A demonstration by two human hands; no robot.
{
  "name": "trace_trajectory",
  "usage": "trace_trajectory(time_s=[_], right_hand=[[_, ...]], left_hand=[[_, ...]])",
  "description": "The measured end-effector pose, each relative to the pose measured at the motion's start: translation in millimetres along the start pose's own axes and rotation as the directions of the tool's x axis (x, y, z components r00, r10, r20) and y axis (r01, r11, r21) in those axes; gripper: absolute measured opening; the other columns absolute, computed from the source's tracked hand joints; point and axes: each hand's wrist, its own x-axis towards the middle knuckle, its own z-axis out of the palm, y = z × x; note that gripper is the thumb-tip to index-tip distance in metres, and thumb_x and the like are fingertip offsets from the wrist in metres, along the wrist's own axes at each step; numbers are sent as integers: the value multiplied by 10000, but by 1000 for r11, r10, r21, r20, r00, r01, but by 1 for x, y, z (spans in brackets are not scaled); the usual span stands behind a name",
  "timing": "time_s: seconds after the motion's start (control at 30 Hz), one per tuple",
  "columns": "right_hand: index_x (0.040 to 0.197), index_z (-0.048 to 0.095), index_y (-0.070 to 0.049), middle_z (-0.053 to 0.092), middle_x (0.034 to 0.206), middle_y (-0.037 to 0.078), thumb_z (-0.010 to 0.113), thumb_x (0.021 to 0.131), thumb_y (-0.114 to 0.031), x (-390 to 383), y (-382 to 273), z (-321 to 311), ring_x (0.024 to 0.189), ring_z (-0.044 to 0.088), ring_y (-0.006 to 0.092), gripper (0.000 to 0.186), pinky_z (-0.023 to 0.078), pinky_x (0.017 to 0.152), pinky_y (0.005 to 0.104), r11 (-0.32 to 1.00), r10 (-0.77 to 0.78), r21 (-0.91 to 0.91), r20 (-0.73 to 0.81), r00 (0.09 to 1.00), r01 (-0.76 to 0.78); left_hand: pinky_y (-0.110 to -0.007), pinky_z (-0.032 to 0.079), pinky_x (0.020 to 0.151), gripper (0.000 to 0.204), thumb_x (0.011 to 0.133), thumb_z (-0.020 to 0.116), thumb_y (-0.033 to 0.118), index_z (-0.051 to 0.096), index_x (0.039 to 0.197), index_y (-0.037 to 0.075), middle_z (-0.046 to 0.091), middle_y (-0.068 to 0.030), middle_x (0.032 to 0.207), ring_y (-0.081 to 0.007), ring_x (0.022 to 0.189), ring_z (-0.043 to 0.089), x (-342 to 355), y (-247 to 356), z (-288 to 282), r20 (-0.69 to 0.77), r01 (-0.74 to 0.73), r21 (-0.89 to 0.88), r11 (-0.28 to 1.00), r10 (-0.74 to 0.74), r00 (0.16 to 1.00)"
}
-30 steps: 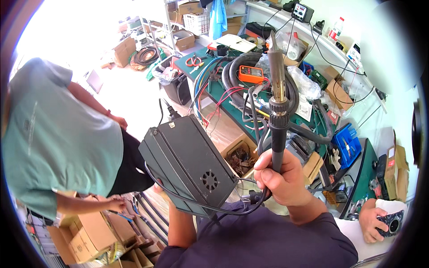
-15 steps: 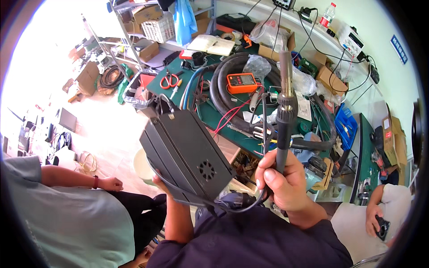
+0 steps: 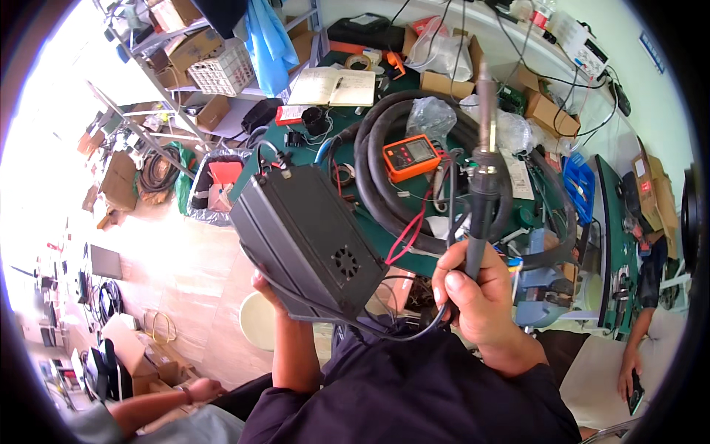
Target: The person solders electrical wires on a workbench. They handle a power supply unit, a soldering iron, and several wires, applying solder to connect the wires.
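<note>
My left hand (image 3: 271,293) supports a black metal box (image 3: 307,229) with a round vent pattern at its near end; most of its fingers are hidden beneath the box. A short cable loops from the far end of the box. In my right hand (image 3: 482,300), a soldering iron (image 3: 484,189) stands nearly upright, its dark handle pinched between thumb and fingers and its metal barrel pointing up. A black cord (image 3: 403,338) curves below the box toward my right hand. Both things are held in the air, in front of the green bench.
On the green bench (image 3: 281,137) lie a thick black hose coil (image 3: 366,159), an orange multimeter (image 3: 411,157), an open notebook (image 3: 347,87) and plastic bags. A bin (image 3: 214,185) stands left of it. One person's arm (image 3: 159,405) is at lower left; another person's hand (image 3: 629,370) at right.
The view has shifted, and more of the floor shows at left. The person at left has moved lower in the picture. My hands keep the same hold on the box and the soldering iron.
</note>
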Motion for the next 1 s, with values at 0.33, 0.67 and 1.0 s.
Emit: trace_trajectory(time_s=[0.33, 0.67, 1.0], right_hand=[[1106, 501, -42, 569, 820, 49, 518, 937, -74, 210, 57, 108, 651, 498, 43, 173, 415, 575, 204, 964, 211, 148, 76, 975, -220], [1090, 489, -32, 500, 845, 4, 487, 938, -30, 304, 130, 142, 722, 455, 35, 152, 401, 651, 212, 880, 328, 306, 159, 931, -363], [1066, 500, -41, 502, 832, -1, 491, 928, -21, 357, 177, 144, 710, 461, 29, 140, 401, 639, 207, 862, 435, 228, 126, 892, -453]], left_hand=[[-545, 511, 924, 922, 723, 691, 436, 290, 1431, 2, 451, -243, 1359, -408, 1153, 543, 196, 131, -85, -60, 17, 86, 996, -11, 998], [-430, 496, 954, 827, 779, 669, 463, 374, 1376, -27, 520, -191, 1304, -325, 1139, 568, 266, 225, -127, -291, 239, 554, 798, -84, 953], [-402, 497, 933, 755, 810, 629, 476, 418, 1350, -8, 562, -160, 1254, -292, 1106, 586, 308, 213, -190, -364, 356, 518, 777, -176, 915]])
